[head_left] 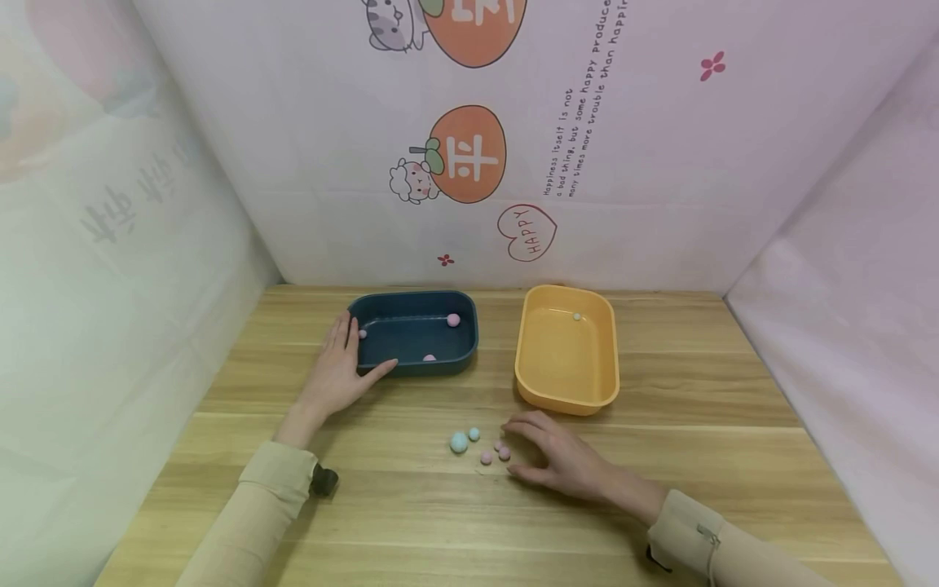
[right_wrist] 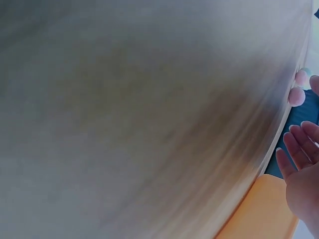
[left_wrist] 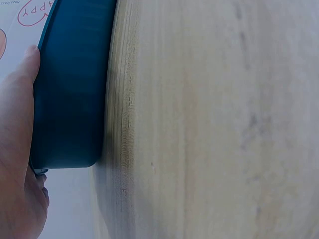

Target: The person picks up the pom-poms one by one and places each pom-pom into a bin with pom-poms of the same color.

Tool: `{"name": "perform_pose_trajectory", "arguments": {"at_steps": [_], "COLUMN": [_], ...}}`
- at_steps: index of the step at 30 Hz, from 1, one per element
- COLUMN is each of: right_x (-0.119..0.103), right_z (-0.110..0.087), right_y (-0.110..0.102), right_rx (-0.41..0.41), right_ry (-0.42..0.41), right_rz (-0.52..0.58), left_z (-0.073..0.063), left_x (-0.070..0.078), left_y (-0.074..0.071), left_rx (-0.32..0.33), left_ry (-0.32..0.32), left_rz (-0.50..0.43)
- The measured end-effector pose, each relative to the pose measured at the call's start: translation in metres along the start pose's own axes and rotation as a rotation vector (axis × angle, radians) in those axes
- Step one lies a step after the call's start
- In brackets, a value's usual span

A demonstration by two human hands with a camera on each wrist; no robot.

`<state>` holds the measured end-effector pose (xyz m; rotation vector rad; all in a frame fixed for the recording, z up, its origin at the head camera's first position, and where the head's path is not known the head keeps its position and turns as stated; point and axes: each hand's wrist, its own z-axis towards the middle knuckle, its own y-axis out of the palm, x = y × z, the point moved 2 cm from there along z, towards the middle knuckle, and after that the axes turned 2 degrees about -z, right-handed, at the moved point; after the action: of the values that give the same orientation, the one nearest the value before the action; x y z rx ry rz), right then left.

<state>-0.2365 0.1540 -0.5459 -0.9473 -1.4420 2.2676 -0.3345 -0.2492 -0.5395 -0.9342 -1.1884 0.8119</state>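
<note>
My left hand (head_left: 336, 377) rests against the left end of a dark blue rectangular bin (head_left: 418, 368). Its fingers lie along the left side and its thumb reaches the front rim, also seen along the blue wall in the left wrist view. Pink balls, one of them a larger pink ball (head_left: 453, 320), lie inside that bin. My right hand (head_left: 561, 458) hovers just right of a small cluster on the table, fingers loosely bent with a gap to the thumb, holding nothing. In the cluster are a larger light blue ball (head_left: 458, 443), a smaller blue ball (head_left: 474, 434) and several pink balls (head_left: 487, 458).
A yellow rectangular bin (head_left: 568, 401) stands behind my right hand with one tiny pale ball (head_left: 576, 316) inside. Both bins are near the back of the wooden table (head_left: 411, 522). Printed white cloth (head_left: 631, 236) encloses the back and sides.
</note>
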Motion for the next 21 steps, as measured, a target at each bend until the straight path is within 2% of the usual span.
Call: {"name": "perform_pose_trajectory", "arguments": {"at_steps": [21], "right_x": [0.0034], "right_z": [0.0071], "right_y": [0.0095], "right_rx": [-0.030], "right_ry": [-0.026], "right_rz": [0.063], "left_z": [0.0009], "left_x": [-0.0012], "left_y": [0.0007], "left_rx": [-0.007], "left_ry": [-0.010], "left_rz": [-0.005]}}
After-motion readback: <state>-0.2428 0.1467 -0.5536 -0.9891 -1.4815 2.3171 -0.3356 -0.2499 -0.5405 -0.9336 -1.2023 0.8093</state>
